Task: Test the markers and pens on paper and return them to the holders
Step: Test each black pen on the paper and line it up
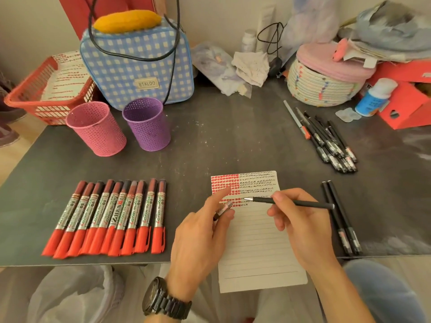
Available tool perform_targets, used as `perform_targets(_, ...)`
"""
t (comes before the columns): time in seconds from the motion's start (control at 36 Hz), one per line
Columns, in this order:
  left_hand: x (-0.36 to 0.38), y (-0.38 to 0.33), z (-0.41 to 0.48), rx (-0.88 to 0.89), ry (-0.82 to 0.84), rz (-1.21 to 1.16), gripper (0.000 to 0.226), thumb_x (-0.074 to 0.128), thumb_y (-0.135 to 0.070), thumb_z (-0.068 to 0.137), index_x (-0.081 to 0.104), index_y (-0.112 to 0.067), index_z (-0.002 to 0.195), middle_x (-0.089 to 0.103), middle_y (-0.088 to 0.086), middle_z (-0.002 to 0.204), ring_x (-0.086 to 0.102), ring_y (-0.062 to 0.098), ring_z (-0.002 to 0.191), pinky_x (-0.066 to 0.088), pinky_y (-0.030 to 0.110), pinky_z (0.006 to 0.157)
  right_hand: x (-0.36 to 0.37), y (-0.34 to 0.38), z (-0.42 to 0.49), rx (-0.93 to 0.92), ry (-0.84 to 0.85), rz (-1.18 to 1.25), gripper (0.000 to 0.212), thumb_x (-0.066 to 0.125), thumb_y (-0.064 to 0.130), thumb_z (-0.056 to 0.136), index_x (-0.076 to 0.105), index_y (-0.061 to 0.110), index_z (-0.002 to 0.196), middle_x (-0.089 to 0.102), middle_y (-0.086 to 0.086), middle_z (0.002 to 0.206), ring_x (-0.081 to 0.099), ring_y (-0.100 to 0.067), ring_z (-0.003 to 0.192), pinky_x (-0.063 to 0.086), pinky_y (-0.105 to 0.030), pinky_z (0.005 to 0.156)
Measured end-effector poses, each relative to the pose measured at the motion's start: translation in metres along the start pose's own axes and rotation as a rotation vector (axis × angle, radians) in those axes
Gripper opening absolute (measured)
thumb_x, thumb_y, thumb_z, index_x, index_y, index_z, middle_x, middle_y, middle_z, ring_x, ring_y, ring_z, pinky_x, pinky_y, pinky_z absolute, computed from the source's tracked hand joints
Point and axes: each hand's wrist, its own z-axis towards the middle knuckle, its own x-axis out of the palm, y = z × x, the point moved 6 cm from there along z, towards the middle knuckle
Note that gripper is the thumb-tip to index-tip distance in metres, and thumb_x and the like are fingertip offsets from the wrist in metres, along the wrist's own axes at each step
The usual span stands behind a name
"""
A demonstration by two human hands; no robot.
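Scuffed dark counter carries it all. Near its front-left edge, red-capped markers with glossy silver barrels lie in a tidy row, likely sorted for testing. Behind them stand a pink holder and a purple holder, both perforated cylinders. At the front edge the left hand pinches a clear pen cap, kept ready, over the lined paper, which overhangs the edge. The right hand grips a slim black pen, tip at the paper, beside two capped pens
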Motion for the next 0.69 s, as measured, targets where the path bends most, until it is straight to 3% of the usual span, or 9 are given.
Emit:
perform_targets(0.08, 0.0020, 0.0058, -0.0008, -0.030, -0.025, -0.066, 0.027, 0.054, -0.053, 0.095, 0.039, -0.046, 0.117, 0.070, -0.017, 0.091, 0.061, 0.011, 0.070, 0.054, 0.043, 0.066, 0.0006, 0.0020, -0.0014, -0.007, 0.016, 0.023, 0.020, 0.074, 0.036, 0.082, 0.073, 0.016, 0.082, 0.069, -0.013, 0.067, 0.054, -0.016, 0.051, 0.044, -0.022, 0.049)
perform_targets(0.17, 0.0011, 0.0045, -0.0011, -0.002, -0.023, -0.064, 0.020, 0.052, -0.055, 0.095, 0.042, -0.046, 0.110, 0.063, -0.014, 0.077, 0.056, 0.012, 0.063, 0.052, 0.040, 0.060, 0.0019, 0.0024, -0.0027, -0.003, 0.028, 0.033, 0.018, 0.074, 0.034, 0.081, 0.073, 0.016, 0.082, 0.069, -0.014, 0.067, 0.055, -0.018, 0.052, 0.044, -0.022, 0.050)
perform_targets(0.31, -0.0036, -0.0027, 0.0003, 0.029, -0.035, -0.032, 0.016, 0.054, -0.051, 0.095, 0.049, -0.046, 0.110, 0.054, -0.028, 0.085, 0.053, 0.012, 0.064, 0.043, 0.024, 0.055, 0.0027, 0.0030, -0.0045, -0.004, 0.086, 0.082, 0.009, 0.067, 0.021, 0.085, 0.074, 0.016, 0.086, 0.069, -0.016, 0.068, 0.056, -0.019, 0.055, 0.045, -0.022, 0.051)
perform_targets(0.39, -0.0048, -0.0021, 0.0002, 0.018, -0.047, -0.044, 0.016, 0.059, -0.046, 0.095, 0.053, -0.046, 0.110, 0.052, -0.034, 0.083, 0.053, 0.010, 0.064, 0.040, 0.020, 0.055, 0.0033, 0.0041, -0.0046, -0.004, 0.100, 0.077, 0.012, 0.067, 0.025, 0.081, 0.074, 0.016, 0.085, 0.068, -0.016, 0.067, 0.055, -0.020, 0.054, 0.045, -0.022, 0.051)
perform_targets(0.69, -0.0053, 0.0005, 0.0021, 0.049, -0.068, -0.091, 0.017, 0.056, -0.049, 0.095, 0.056, -0.044, 0.112, 0.056, -0.021, 0.092, 0.056, 0.014, 0.065, 0.045, 0.020, 0.055, 0.0039, 0.0037, -0.0052, -0.009, 0.111, 0.030, 0.012, 0.068, 0.029, 0.078, 0.072, 0.019, 0.082, 0.068, -0.015, 0.066, 0.059, -0.021, 0.058, 0.045, -0.023, 0.052)
